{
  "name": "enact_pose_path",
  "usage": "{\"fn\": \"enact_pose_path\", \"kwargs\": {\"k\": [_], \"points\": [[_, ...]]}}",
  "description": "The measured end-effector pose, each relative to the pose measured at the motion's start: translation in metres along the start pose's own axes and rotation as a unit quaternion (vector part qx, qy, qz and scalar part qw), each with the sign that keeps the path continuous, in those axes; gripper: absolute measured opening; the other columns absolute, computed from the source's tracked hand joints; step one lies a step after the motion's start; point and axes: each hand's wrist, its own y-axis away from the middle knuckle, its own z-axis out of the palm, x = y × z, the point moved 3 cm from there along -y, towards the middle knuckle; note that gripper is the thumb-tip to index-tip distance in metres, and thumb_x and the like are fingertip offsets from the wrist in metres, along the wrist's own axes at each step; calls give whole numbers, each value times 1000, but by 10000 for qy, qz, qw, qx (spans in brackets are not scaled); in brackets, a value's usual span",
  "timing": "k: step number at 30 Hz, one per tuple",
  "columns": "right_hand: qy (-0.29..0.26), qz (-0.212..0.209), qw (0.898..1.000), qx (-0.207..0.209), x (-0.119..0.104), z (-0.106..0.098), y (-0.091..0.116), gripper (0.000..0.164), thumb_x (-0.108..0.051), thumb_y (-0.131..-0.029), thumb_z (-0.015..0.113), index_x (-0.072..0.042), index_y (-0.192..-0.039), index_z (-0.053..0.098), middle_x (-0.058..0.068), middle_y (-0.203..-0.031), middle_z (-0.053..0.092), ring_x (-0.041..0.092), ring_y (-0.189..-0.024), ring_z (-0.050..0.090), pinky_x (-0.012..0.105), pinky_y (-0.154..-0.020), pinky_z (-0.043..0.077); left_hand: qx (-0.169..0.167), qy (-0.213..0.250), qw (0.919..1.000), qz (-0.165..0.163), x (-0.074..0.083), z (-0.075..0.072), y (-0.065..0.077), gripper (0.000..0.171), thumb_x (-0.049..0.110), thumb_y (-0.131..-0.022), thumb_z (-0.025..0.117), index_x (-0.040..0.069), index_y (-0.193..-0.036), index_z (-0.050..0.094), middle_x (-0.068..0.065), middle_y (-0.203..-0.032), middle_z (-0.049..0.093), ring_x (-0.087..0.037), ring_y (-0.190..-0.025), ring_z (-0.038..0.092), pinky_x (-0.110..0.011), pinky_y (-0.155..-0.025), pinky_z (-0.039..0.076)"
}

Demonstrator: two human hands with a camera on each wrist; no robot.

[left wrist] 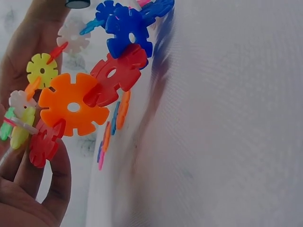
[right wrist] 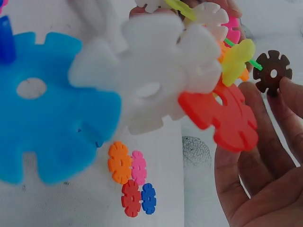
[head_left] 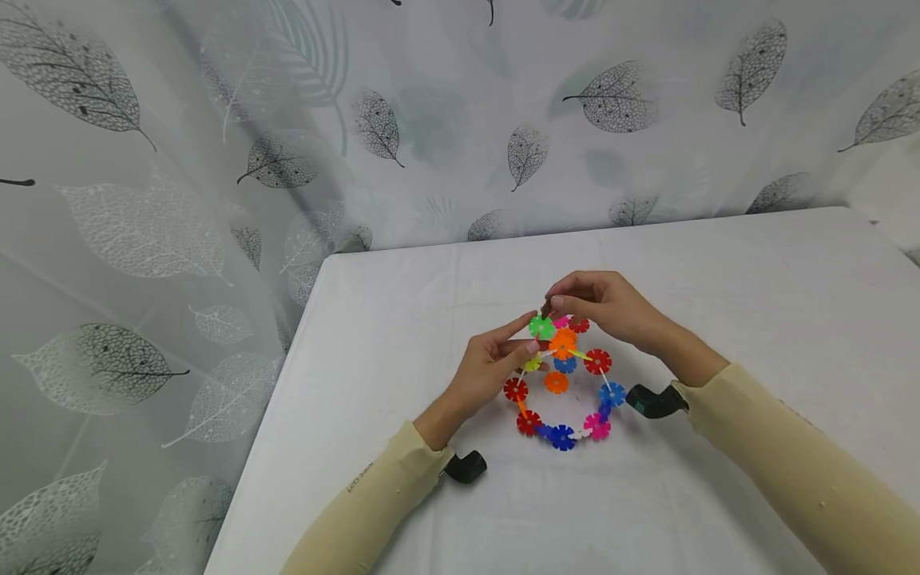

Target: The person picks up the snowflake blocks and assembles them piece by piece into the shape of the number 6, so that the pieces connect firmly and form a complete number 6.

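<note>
A ring of colourful plastic snowflake discs (head_left: 612, 394), slotted edge to edge, stands between the two hands over the table. My left hand (head_left: 496, 363) grips its far left side, near a green disc (head_left: 542, 327) and a yellow disc (head_left: 532, 363). With thumb and fingers, my right hand (head_left: 600, 303) pinches a brown snowflake disc (right wrist: 272, 73) at the top of the ring. A thin green disc (right wrist: 255, 65) meets the brown disc's edge in the right wrist view. Close to that camera are a light blue disc (right wrist: 57, 109) and a white disc (right wrist: 147, 66).
Loose discs lie on the white-covered table (head_left: 402, 319): an orange one (right wrist: 120, 163), a pink one (right wrist: 138, 168), a red one (right wrist: 131, 198) and a blue one (right wrist: 148, 198). A leaf-patterned curtain (head_left: 446, 120) hangs behind and at the left. Black wrist mounts (head_left: 654, 401) jut from both sleeves.
</note>
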Motion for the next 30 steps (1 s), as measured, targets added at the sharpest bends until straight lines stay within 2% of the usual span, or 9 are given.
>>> {"fn": "enact_pose_path", "kwargs": {"k": [5,11,18,20,22,24,26,28,30], "points": [[308,149,9992,185,-2,1,2,34,-34,-100,67,-6,-120,70,10,-108,73,25,-98,70,42,-85,59,19,-51,10000,18,-1,0,0,52,17,-103,60,16,-154,46,-13,-121,71,-37,-117,65,-34,-94,55],[410,273,9984,272,-5,2,3,36,-37,-99,68,-6,-116,72,9,-103,75,28,-95,71,44,-85,59,10,-232,9997,-16,1,1,-1,52,16,-103,60,17,-153,46,-15,-122,70,-32,-110,69,-32,-92,56],[305,516,9973,430,-2,4,6,40,-39,-98,68,-4,-116,73,7,-99,76,27,-94,72,48,-84,58,94,48,9999,-21,3,5,-1,53,4,-102,58,8,-153,43,-28,-124,66,-51,-98,68,-59,-93,51],[274,594,9966,495,0,5,6,41,-40,-97,69,-4,-116,73,7,-99,77,28,-95,73,49,-85,57,151,45,9999,-56,4,6,-1,52,3,-102,58,5,-152,44,-30,-123,65,-53,-98,67,-62,-92,49],[224,676,9960,548,1,6,7,43,-42,-96,69,-4,-116,73,7,-99,77,30,-97,73,51,-86,56,203,-28,9998,-80,4,7,0,52,4,-102,58,6,-152,44,-29,-123,66,-52,-98,67,-56,-89,54],[196,717,9955,588,2,7,7,44,-42,-96,70,-4,-116,73,7,-100,77,31,-97,73,51,-87,56,251,-84,9996,-83,3,7,1,51,5,-102,58,9,-152,46,-26,-123,67,-50,-97,68,-43,-80,59],[162,736,9953,612,4,8,7,44,-43,-96,70,-4,-116,72,8,-100,77,34,-98,73,51,-87,56,269,-117,9996,-42,1,6,1,51,7,-102,59,12,-152,47,-23,-122,68,-47,-97,70,-30,-69,56],[70,753,9951,631,5,8,8,44,-42,-96,70,-3,-117,72,9,-101,77,36,-99,72,51,-87,56,250,-73,9997,-5,-1,5,1,51,9,-102,59,16,-151,48,-20,-122,69,-46,-96,70,-27,-68,55],[-19,801,9947,643,7,8,9,45,-42,-96,69,-3,-117,71,9,-102,76,38,-100,71,51,-88,56,209,-47,9998,19,-3,5,1,51,12,-102,60,17,-151,49,-18,-123,70,-45,-96,71,-32,-74,58]]}}
